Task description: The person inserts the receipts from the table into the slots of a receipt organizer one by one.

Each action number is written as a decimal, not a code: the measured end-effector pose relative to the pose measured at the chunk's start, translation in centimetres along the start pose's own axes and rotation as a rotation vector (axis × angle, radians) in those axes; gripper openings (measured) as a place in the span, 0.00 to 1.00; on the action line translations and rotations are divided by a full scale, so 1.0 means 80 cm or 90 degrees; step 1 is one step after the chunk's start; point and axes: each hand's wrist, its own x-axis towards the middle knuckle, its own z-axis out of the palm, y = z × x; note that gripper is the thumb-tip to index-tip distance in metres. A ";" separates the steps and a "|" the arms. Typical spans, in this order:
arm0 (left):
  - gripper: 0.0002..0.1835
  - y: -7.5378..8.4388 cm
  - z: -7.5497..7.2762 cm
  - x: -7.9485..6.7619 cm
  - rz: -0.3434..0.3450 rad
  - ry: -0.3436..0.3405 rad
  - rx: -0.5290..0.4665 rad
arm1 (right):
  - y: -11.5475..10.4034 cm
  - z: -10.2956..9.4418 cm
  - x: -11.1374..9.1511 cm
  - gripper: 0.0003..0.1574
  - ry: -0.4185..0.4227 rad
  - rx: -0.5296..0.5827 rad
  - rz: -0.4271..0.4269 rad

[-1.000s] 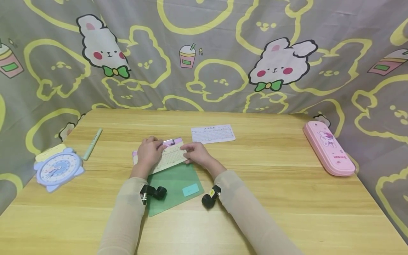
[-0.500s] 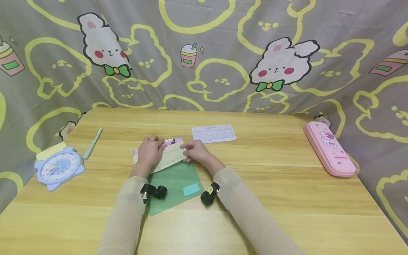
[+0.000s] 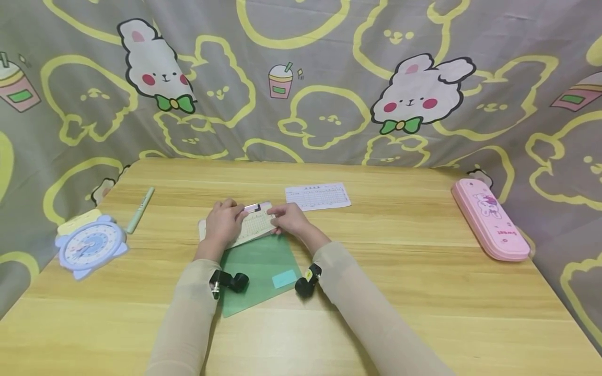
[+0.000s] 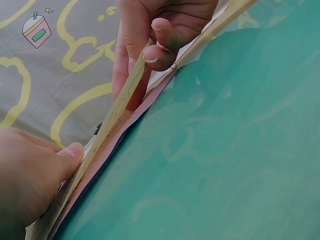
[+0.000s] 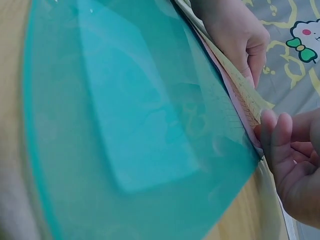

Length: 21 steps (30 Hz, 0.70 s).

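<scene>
A green folder or clipboard with a light-blue label lies on the table, a metal clip at its far edge. Near that edge is printed, pale-yellow paper, tilted up from the green sheet. My left hand holds the paper's left part, thumb beside the clip; its other fingertips are hidden. At the far right corner my right hand pinches the paper between thumb and fingers. A pinkish sheet shows beneath the yellow one in the left wrist view. Both hands also appear in the right wrist view.
A loose printed sheet lies behind the right hand. At left are a blue toy clock, a yellow piece and a green pen. A pink pencil case lies far right. A patterned curtain hangs behind the table.
The yellow paper has shifted slightly away from me, and the pinkish-purple strip at its far edge is now covered. Both hands keep their hold on it.
</scene>
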 end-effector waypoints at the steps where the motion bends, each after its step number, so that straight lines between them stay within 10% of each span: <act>1: 0.19 0.000 0.000 0.000 0.000 -0.001 0.001 | 0.000 0.000 0.001 0.20 0.001 0.000 0.001; 21: 0.19 0.001 -0.002 -0.001 -0.011 -0.018 0.007 | 0.003 0.001 0.004 0.21 0.010 -0.024 -0.017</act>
